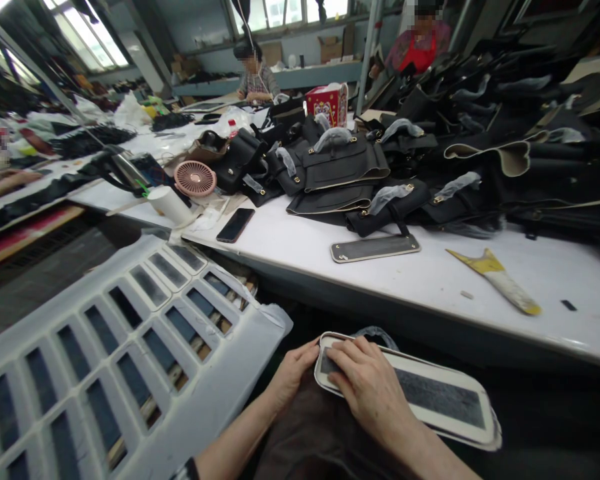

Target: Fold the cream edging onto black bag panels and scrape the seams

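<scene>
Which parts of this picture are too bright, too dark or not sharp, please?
In the head view, the windows are washed out; deep shadow lies under the white table; the pile of black bags blurs toward the right edge.

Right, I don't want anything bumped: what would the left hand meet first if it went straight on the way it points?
The rounded end of the pale oblong panel, whose rim the left hand seems to touch; depth there is hard to judge.

Head-worn view, forward and down
</scene>
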Action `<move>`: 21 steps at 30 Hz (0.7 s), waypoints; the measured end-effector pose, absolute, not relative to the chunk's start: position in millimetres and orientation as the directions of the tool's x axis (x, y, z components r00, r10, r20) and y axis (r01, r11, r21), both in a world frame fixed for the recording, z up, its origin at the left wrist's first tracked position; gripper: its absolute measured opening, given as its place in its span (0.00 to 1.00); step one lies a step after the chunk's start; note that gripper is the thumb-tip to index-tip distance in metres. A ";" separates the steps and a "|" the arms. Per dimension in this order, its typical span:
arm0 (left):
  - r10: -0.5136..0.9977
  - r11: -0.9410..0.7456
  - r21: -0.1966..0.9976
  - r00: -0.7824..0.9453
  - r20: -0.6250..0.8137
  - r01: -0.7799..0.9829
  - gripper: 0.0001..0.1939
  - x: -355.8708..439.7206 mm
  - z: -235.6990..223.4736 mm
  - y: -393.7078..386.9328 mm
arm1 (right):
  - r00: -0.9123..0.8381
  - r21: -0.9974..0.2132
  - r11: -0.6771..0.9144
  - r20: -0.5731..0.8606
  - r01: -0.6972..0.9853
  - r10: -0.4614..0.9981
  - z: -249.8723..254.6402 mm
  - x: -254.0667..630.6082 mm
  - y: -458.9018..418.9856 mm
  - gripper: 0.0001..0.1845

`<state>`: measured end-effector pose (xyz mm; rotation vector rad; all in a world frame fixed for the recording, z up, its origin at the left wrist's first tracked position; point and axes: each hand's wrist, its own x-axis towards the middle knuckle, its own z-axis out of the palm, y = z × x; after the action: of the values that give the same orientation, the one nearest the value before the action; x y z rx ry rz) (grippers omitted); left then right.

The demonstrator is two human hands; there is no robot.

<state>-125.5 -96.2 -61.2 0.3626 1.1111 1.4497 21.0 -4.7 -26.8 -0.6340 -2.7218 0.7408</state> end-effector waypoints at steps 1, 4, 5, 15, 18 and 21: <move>0.901 0.189 0.785 -0.214 -0.378 -0.589 0.21 -127.1 -61.2 -96.6 | -0.874 -0.535 0.773 0.123 0.340 0.470 -26.9 21.3 -4.9 0.10; 0.913 0.252 0.785 -0.129 -0.387 -0.566 0.22 -130.3 -59.3 -97.2 | -0.870 -0.559 0.761 0.132 0.330 0.474 -26.4 21.9 -5.2 0.12; 0.911 0.273 0.778 -0.110 -0.399 -0.566 0.22 -130.9 -58.0 -97.1 | -0.869 -0.567 0.757 0.139 0.324 0.476 -26.4 22.0 -5.1 0.12; 0.912 0.268 0.948 -0.272 -0.306 -0.168 0.22 -129.1 -56.3 -89.1 | -0.833 -0.579 0.741 0.180 0.341 0.524 -35.1 19.6 -7.0 0.14; 0.903 0.227 0.967 -0.346 -0.255 -0.118 0.21 -124.6 -66.9 -87.2 | -0.822 -0.570 0.742 0.189 0.354 0.538 -35.4 18.9 -9.0 0.14; 0.892 0.209 0.917 -0.319 -0.321 -0.339 0.22 -118.0 -75.0 -88.5 | -0.817 -0.566 0.740 0.189 0.362 0.544 -34.9 19.3 -11.0 0.15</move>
<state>-118.0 -88.5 -75.0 0.5806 1.3564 1.3843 19.3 -11.0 -34.9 -0.7005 -2.5984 0.7432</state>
